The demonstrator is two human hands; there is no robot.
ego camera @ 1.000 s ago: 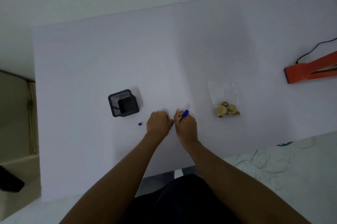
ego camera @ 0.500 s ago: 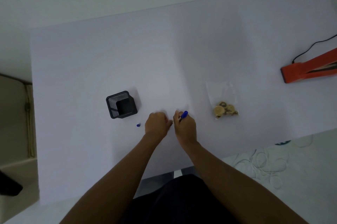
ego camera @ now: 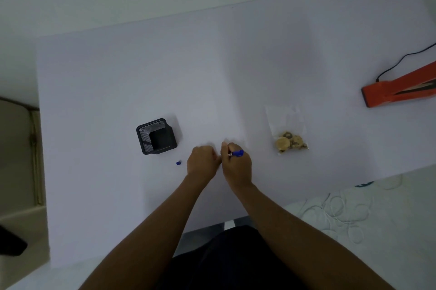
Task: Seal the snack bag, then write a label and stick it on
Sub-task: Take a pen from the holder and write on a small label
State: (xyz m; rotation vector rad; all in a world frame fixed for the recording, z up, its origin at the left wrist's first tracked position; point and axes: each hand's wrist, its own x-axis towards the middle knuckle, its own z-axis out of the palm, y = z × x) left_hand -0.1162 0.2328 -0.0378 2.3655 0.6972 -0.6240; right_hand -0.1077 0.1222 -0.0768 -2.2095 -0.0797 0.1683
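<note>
My right hand [ego camera: 236, 165] grips a blue pen [ego camera: 236, 153] with its tip pointing left, down on the white table [ego camera: 118, 82]. Right beside it my left hand [ego camera: 203, 159] is curled with its fingers pressed down on the table; a white label under the hands is too faint to make out. The pen's small blue cap [ego camera: 178, 163] lies to the left of my left hand. A clear snack bag [ego camera: 286, 131] with several biscuits in its lower end lies flat to the right of my right hand.
A black mesh pen holder [ego camera: 156, 136] stands left of my hands. An orange heat sealer [ego camera: 398, 90] with a black cord lies at the right edge. A patterned white bedcover [ego camera: 354, 214] is at the lower right, and a beige cabinet [ego camera: 16, 159] at the left.
Both hands stay close together at the same spot on the table. The pen's upper end has tipped a little to the right.
</note>
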